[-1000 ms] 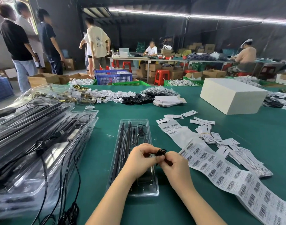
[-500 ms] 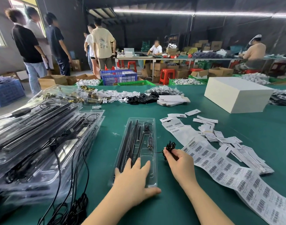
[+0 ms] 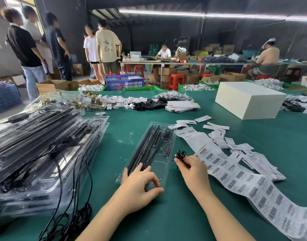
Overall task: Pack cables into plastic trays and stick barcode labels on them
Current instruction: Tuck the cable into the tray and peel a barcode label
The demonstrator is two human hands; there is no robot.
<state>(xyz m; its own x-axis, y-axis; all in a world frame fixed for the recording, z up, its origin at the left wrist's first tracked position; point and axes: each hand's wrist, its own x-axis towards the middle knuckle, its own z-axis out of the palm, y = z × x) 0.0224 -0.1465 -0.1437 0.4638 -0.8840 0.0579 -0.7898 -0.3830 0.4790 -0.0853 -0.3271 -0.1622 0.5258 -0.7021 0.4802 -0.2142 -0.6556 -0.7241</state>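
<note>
A clear plastic tray (image 3: 158,136) lies on the green table in front of me, with black bars (image 3: 145,145) and a small controller inside. My left hand (image 3: 140,184) rests on the tray's near end, fingers curled over its edge. To the right of the tray, my right hand (image 3: 191,168) pinches a small coiled black cable bundle (image 3: 180,154), held just above the table. A long strip of barcode labels (image 3: 236,176) runs under and beside my right hand.
A tall stack of filled clear trays (image 3: 41,145) with dangling black cables stands at the left. Loose white tags (image 3: 236,146) lie at the right, a white box (image 3: 248,100) behind them. Several people stand or sit at the back.
My hands parted from the middle: the left went down onto the tray's near end, the right carried the cable bundle to the tray's right side. The tray has turned slightly.
</note>
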